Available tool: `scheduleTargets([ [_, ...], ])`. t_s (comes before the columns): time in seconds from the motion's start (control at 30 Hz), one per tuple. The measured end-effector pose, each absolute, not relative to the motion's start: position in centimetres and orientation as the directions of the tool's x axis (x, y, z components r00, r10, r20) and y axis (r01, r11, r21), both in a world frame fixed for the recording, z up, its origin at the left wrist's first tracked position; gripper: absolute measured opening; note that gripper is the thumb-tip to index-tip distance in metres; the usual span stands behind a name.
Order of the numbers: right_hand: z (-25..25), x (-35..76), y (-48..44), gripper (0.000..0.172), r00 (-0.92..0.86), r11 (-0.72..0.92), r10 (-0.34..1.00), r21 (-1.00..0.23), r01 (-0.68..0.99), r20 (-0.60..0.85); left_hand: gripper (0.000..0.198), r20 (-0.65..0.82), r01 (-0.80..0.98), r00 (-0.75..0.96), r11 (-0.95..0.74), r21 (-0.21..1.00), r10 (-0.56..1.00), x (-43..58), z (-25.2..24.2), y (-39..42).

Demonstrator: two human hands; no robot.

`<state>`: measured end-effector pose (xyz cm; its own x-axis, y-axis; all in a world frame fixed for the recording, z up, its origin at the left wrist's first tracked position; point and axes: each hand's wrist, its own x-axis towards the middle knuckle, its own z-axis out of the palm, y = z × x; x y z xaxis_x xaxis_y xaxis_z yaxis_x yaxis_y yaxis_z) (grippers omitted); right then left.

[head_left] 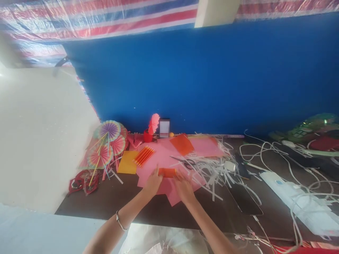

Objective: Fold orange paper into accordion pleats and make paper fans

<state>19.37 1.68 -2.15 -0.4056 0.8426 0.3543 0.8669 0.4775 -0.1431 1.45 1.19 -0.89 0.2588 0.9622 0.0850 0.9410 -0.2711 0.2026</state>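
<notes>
- The small folded piece of orange paper (167, 172) is in front of you, near the middle of the table (106, 203), above the pink sheets (155, 151).
- Your left hand (153, 181) has its fingers at the left end of this piece; I cannot tell if they pinch it or only press on it.
- Your right hand (183, 182) is at the right end in the same manner, and here also I cannot tell whether the fingers are pinching or pressing.
- Between your two hands, the middle part of the piece is uncovered.
- On your left wrist you wear a bracelet (118, 219).
- Beyond your left hand lies a pleated orange paper (143, 156), and just beside it, to the left, a yellow sheet (127, 163).
- Farther to the left stand some round paper fans (108, 130) on sticks.
- Beyond your right hand are the scissors (189, 163), next to a tangled heap of white paper strips (209, 169).
- A flat orange sheet (182, 144) lies farther back, behind the scissors.
- At the far right, white cables (265, 148) run across the table.
</notes>
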Motion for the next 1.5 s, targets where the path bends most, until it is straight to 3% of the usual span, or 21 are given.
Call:
scheduleTargets([
  [0.1,-1.4,19.6,2.6,0.033,-0.483,0.532,0.797,-0.044,0.845,0.361,0.036,0.051,0.932,0.356,-0.358,0.054,0.933,1.2,0.1,1.8],
  [0.2,-0.2,19.9,3.3,0.034,-0.536,0.575,0.759,0.007,0.818,0.37,0.032,0.023,0.9,0.435,-0.435,0.001,0.9,0.9,0.6,2.4],
  [0.4,2.7,20.8,3.9,0.022,-0.479,0.561,0.798,-0.16,0.812,0.367,0.027,0.034,0.869,0.494,-0.494,-0.004,0.869,0.0,3.3,3.3],
  [0.47,3.5,21.1,4.3,0.022,-0.466,0.559,0.811,-0.236,0.795,0.353,0.027,0.063,0.858,0.507,-0.511,0.055,0.859,-0.4,4.5,3.4],
  [0.6,4.7,22.0,5.5,0.027,-0.507,0.581,0.814,-0.373,0.723,0.284,0.035,0.093,0.793,0.537,-0.539,0.284,0.838,-1.5,6.2,3.8],
  [0.77,5.9,22.9,6.7,0.026,-0.608,0.576,0.781,-0.542,0.612,0.143,0.027,0.006,0.637,0.616,-0.502,0.585,0.788,-2.7,6.7,5.5],
  [0.9,5.2,23.1,7.3,0.026,-0.633,0.551,0.769,-0.589,0.592,0.084,0.023,-0.06,0.591,0.638,-0.438,0.677,0.768,-3.2,5.8,6.5],
  [1.07,3.3,23.2,8.3,0.019,-0.62,0.486,0.785,-0.621,0.615,0.001,0.02,-0.087,0.617,0.616,-0.411,0.671,0.783,-3.6,4.4,6.8],
  [1.37,1.9,23.2,8.2,0.018,-0.581,0.495,0.813,-0.559,0.666,0.028,0.02,-0.07,0.678,0.596,-0.455,0.577,0.8,-4.1,3.5,6.9],
  [1.5,1.6,23.0,7.8,0.019,-0.579,0.51,0.815,-0.518,0.687,0.034,0.023,-0.051,0.706,0.629,-0.543,0.456,0.775,-3.9,3.9,6.2],
])
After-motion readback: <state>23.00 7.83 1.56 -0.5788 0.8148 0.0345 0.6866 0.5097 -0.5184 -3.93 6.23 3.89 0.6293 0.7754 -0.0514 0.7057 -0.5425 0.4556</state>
